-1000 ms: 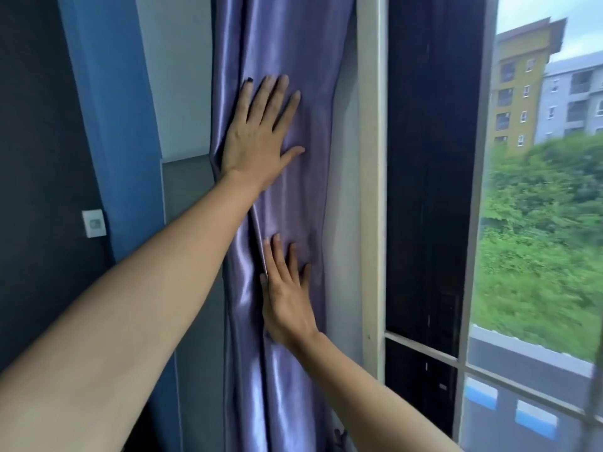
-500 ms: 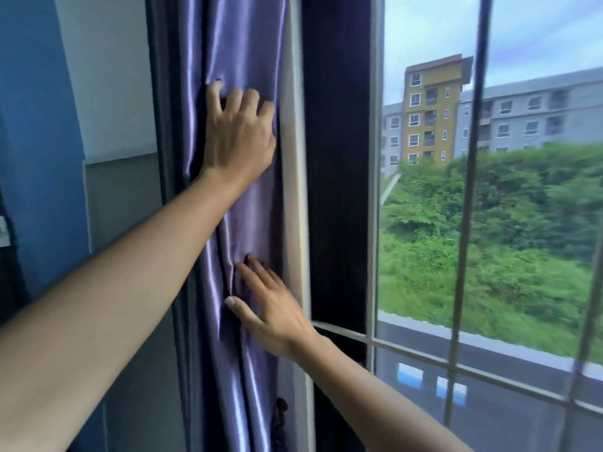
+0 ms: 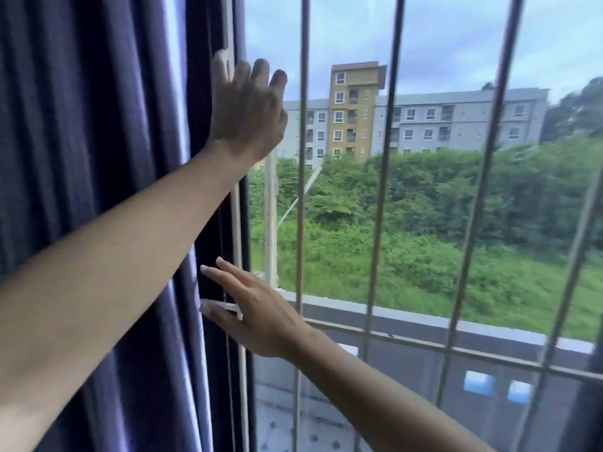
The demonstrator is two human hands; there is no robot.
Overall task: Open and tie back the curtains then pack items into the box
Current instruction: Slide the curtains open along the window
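Note:
A shiny purple curtain (image 3: 98, 158) hangs bunched in folds along the left side of the window. My left hand (image 3: 248, 115) is raised high in front of the window frame, fingers straight and spread, just right of the curtain's edge and holding nothing. Lower down, my right hand (image 3: 251, 311) reaches left with straight fingers, its fingertips at the curtain's right edge. Whether they touch the fabric is unclear. No box or items for packing are in view.
The window frame (image 3: 239, 223) stands right beside the curtain. Vertical metal bars (image 3: 381, 223) with a horizontal rail cross the glass. Outside are green bushes, a road and apartment buildings.
Both hands have come off the curtain's folds and now lie at its right edge. The view has swung right, so the window fills most of the frame.

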